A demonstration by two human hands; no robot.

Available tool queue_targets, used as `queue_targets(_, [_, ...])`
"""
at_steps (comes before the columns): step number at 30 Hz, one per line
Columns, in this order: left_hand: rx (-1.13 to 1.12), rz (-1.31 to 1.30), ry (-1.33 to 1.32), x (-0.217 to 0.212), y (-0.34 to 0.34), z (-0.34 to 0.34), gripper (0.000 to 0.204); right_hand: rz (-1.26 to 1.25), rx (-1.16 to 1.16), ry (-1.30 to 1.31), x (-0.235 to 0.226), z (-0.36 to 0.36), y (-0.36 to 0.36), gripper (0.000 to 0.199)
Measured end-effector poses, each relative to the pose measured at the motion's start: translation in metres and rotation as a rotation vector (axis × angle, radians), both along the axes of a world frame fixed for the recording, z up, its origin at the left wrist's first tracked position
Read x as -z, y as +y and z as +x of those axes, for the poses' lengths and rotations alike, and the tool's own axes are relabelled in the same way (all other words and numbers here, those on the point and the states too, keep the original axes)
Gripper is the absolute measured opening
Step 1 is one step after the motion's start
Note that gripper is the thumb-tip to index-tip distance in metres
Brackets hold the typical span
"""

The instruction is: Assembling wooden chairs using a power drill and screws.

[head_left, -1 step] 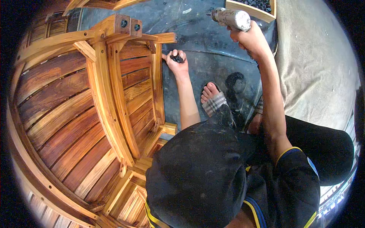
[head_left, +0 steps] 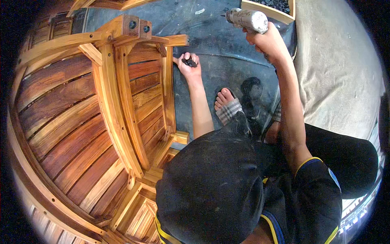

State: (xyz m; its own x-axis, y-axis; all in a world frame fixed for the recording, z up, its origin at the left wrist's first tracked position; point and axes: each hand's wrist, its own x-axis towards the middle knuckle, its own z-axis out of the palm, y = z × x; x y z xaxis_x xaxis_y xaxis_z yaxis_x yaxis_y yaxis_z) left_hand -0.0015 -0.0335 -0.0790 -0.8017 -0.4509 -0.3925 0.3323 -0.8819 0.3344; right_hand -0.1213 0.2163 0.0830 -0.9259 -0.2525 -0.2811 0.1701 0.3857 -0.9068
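My left hand (head_left: 192, 72) is closed around several small black round pieces (head_left: 189, 62), palm up, with its thumb beside a leg of the wooden furniture (head_left: 167, 89). Farther out on the right, my right hand (head_left: 273, 44) grips a worn, silver-grey power driver (head_left: 245, 19), whose tip points left. The driver touches nothing else. At the far end of the furniture, two dark round pads (head_left: 132, 25) are fixed on the end faces of square wooden legs. Most of the driver's handle is hidden by my fingers.
A wooden box (head_left: 272, 13) full of small black pieces stands beyond the driver. Slatted wooden furniture (head_left: 65, 122) fills the left side, with more wood beyond. A dark sheet (head_left: 219, 69) covers the floor. Pale cloth (head_left: 329, 61) lies at the right. My bare foot (head_left: 224, 97) rests between my arms.
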Motion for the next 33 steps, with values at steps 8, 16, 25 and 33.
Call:
queue_targets(8, [0.076, -0.013, -0.011, 0.002, 0.002, 0.000, 0.011, 0.089, -0.032, 0.037, 0.008, 0.000, 0.003, 0.022])
queue_targets(16, [0.101, -0.090, -0.099, 0.003, -0.003, -0.003, 0.029, 0.023, -0.036, 0.023, 0.007, 0.002, 0.000, 0.022])
queue_targets(25, [0.122, -0.202, -0.340, 0.004, -0.005, -0.007, 0.063, 0.077, -0.049, 0.007, 0.003, 0.001, 0.001, 0.023])
queue_targets(33, [0.119, -0.174, -0.312, 0.002, 0.000, -0.010, 0.059, 0.073, -0.041, 0.006, 0.001, 0.004, -0.001, 0.023])
